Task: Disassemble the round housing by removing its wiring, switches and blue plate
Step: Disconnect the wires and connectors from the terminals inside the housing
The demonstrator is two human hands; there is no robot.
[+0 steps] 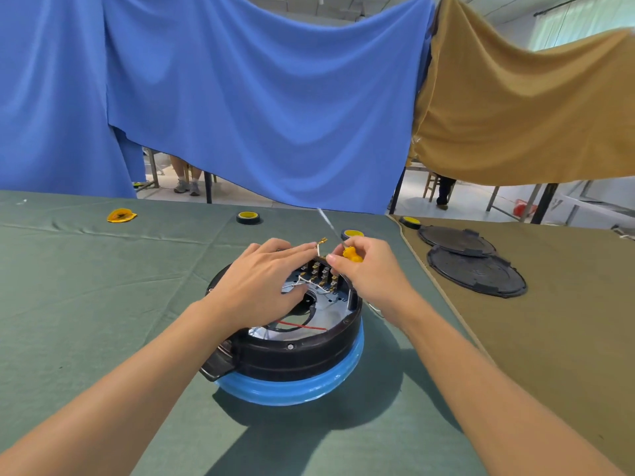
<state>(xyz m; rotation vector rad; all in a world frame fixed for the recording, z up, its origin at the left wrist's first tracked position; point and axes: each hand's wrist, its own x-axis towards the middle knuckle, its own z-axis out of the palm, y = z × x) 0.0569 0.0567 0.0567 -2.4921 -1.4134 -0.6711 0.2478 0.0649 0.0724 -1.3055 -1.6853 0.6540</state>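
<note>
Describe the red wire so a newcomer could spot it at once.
Find the round black housing on the green cloth. Look inside its open top, near the rim closest to the person: the red wire lies there. It is the only red one; the wires by the switches are white.

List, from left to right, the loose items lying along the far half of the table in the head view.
Yellow crumpled piece → black tape roll with yellow core → blue-rimmed yellow roll, partly hidden → tape roll on the tan cloth → pair of black round covers.
</note>
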